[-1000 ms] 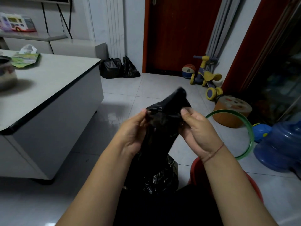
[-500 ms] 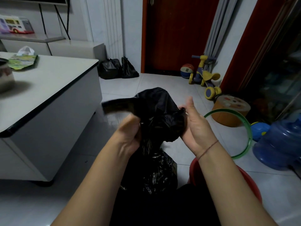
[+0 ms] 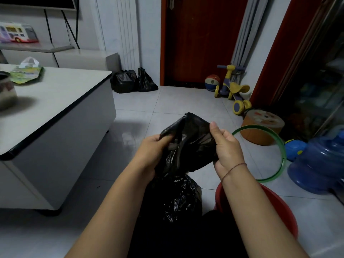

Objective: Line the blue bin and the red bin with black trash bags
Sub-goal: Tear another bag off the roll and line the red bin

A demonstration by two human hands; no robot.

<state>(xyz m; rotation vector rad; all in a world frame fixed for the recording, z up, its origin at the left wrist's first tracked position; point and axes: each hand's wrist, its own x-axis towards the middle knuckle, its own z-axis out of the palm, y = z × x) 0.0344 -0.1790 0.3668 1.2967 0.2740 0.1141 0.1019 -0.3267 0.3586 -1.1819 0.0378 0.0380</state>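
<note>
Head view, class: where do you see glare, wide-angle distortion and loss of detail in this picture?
Head view: a pale glare patch on the floor tiles beside the table; the door frame and right-hand walls lean, bent by the wide lens; the black trash bag, held in both hands, loses its folds in dim light; the pot at the left edge is soft.

We see only the far rim of the red bin (image 3: 275, 207); our right forearm covers most of it. The black trash bag (image 3: 188, 144) hides the fingers (image 3: 163, 139) of our left hand (image 3: 150, 155), and its lower part merges into darkness. The pot (image 3: 6, 94) on the tabletop (image 3: 55, 94) is blurred and cut off at the left edge. The blue water jug (image 3: 320, 164) runs off the right edge.
</note>
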